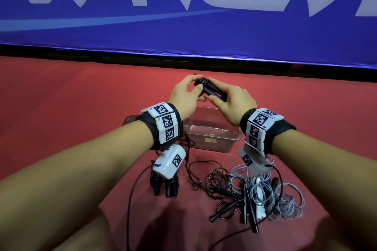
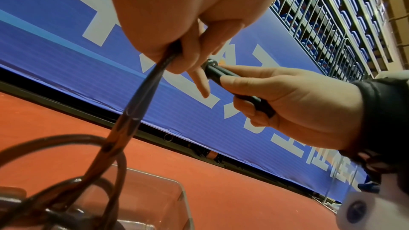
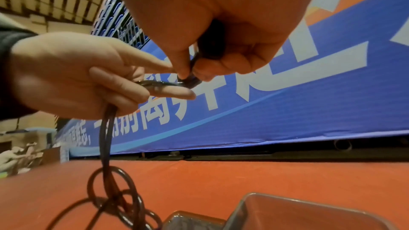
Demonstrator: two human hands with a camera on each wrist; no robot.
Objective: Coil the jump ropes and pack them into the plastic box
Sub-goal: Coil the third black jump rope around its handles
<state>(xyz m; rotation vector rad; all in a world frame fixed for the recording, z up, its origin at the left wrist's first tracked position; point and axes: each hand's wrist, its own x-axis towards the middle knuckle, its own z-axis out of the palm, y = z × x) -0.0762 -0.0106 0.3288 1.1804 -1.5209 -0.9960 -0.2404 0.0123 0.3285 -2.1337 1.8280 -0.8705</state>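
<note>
Both hands are raised over the clear plastic box (image 1: 212, 138). My right hand (image 1: 226, 99) grips a pair of black jump-rope handles (image 1: 211, 89) held side by side. A few turns of dark rope lie round their far end. My left hand (image 1: 188, 90) touches that end and pinches the dark rope (image 2: 141, 97), which hangs down in loose loops beside the box (image 2: 155, 198). In the right wrist view the left hand (image 3: 77, 76) has the rope (image 3: 106, 137) running through its curled fingers to the handles (image 3: 210, 41).
On the red floor near me lies a tangle of ropes: a grey rope (image 1: 285, 195), black ropes with handles (image 1: 224, 199), and two black handles (image 1: 163, 186) under my left wrist. A blue banner (image 1: 183, 16) borders the floor beyond the box.
</note>
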